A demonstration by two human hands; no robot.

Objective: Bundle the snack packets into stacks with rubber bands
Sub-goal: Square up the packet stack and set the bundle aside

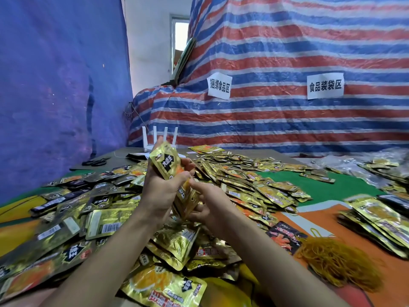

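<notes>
A stack of gold snack packets stands upright above the table's middle, held between both hands. My left hand grips the stack from the left, thumb across its front. My right hand holds the lower end of the stack from the right, fingers curled under it. Whether a rubber band is on the stack is hidden by the fingers. A heap of yellow rubber bands lies at the lower right. Loose gold and dark packets cover the table.
Black scissors and a white router sit at the table's far left end. A row of stacked packets lies at the right edge. A striped tarp with two paper signs hangs behind; a blue sheet hangs on the left.
</notes>
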